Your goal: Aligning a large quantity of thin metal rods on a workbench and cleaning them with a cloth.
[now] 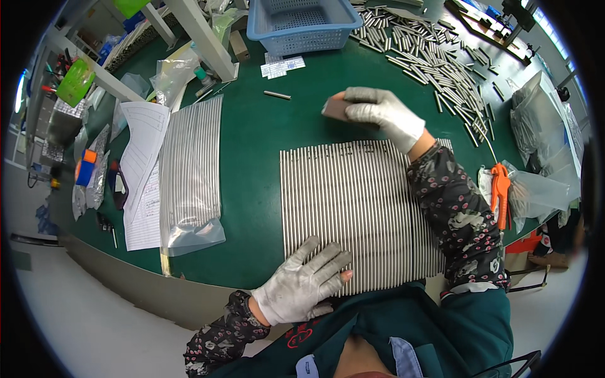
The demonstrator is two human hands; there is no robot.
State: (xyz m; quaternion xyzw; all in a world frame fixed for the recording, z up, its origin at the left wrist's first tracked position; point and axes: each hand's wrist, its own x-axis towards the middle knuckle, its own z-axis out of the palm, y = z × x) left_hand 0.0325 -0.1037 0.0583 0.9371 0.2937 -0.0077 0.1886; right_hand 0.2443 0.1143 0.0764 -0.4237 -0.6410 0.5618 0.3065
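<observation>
A wide row of thin metal rods (365, 214) lies side by side on the green table in front of me. My left hand (296, 283), in a whitish glove, rests on the row's near left corner with its fingers spread. Beyond the row's far edge, my gloved right hand (387, 116) grips a small brownish-grey block (336, 109); the fingers wrap its right side and the motion blurs it slightly. I cannot tell what the block is made of. A single short rod (277, 95) lies apart to the left of the block.
A clear plastic bag of rods (190, 164) lies left, beside paper sheets (142, 157). At the back stand a blue plastic basket (305, 28) and a white post (205, 41). Loose metal pins (435, 60) spread at the back right. An orange air gun (500, 194) lies right.
</observation>
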